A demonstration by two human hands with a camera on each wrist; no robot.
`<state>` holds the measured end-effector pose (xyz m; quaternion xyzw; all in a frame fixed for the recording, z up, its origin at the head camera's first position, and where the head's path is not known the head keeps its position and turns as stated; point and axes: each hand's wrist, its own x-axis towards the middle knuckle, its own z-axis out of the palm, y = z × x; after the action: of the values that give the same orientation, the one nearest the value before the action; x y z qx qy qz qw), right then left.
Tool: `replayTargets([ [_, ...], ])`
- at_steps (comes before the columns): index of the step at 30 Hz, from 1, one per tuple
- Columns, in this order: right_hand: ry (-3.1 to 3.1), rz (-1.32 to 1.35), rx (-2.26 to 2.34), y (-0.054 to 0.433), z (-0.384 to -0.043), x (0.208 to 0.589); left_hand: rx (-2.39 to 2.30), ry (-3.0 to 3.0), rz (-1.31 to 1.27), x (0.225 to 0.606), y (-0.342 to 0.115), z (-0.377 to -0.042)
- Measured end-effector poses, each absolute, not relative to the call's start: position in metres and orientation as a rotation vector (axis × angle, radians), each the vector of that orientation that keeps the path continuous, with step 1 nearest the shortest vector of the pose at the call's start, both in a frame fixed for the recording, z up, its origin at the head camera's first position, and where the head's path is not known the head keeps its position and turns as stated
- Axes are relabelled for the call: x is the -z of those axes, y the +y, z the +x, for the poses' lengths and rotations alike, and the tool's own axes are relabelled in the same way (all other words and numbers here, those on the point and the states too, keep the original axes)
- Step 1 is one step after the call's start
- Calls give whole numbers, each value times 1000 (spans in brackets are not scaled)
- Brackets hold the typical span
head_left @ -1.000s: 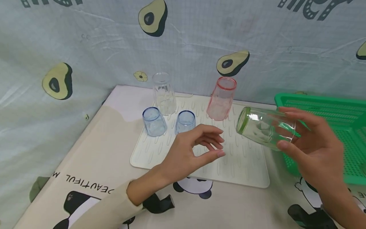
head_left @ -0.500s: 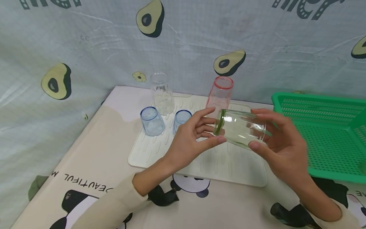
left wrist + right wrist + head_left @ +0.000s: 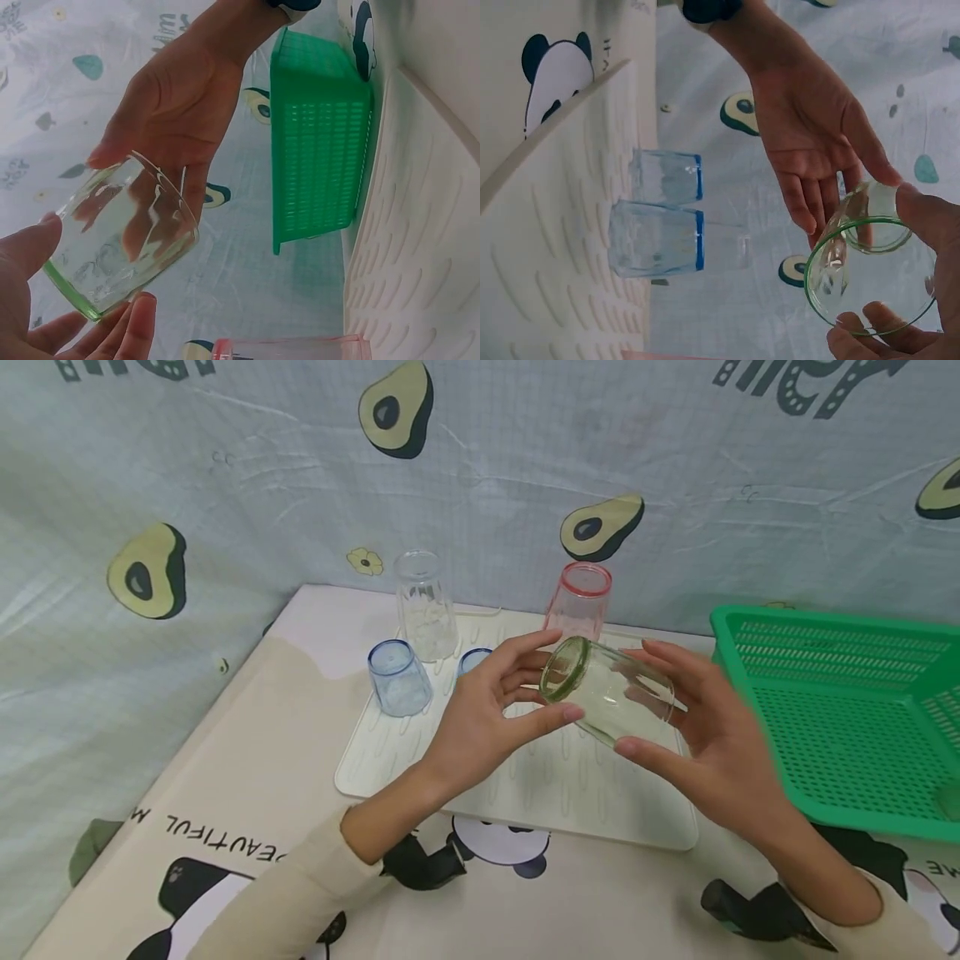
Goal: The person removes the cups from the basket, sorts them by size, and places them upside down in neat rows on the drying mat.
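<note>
A clear drinking glass with a thick green end is held sideways above the mat by both hands. My left hand has thumb and fingers around the green end, with the fingertips partly behind the glass. At the other end, my right hand grips the side between thumb and fingers. The right wrist view shows the glass's round, green-edged mouth close to the right fingers. Beyond the hands, a pink glass stands on the white ridged mat.
A blue cup and a tall clear glass stand at the mat's left. The left hand mostly hides a second blue cup. To the right sits a green basket with a glass at its edge.
My right hand has brought the green-ended glass leftward from beside the basket. My left hand has taken hold of its green end, and the glass has turned so that end faces more toward me.
</note>
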<state>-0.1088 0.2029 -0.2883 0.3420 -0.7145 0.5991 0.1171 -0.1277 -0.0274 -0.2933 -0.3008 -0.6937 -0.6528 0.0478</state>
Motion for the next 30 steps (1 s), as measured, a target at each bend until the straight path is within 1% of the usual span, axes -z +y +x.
replayTargets([
  [7, -2310, 956, -1359, 199, -112, 288, 1900, -2117, -948, 288, -28, -133],
  [11, -2346, 988, -1176, 197, -117, 290, 1836, -2119, -973, 288, -26, -135],
  [15, -2348, 1006, -1144, 195, -121, 293, 1764, -2129, -984, 288, -25, -136],
  [25, -2397, 907, -1039, 193, -124, 302, 1686, -2170, -1054, 291, -31, -139],
  [30, -2359, 911, -1078, 193, -128, 304, 1726, -2211, -1010, 296, -42, -134],
])
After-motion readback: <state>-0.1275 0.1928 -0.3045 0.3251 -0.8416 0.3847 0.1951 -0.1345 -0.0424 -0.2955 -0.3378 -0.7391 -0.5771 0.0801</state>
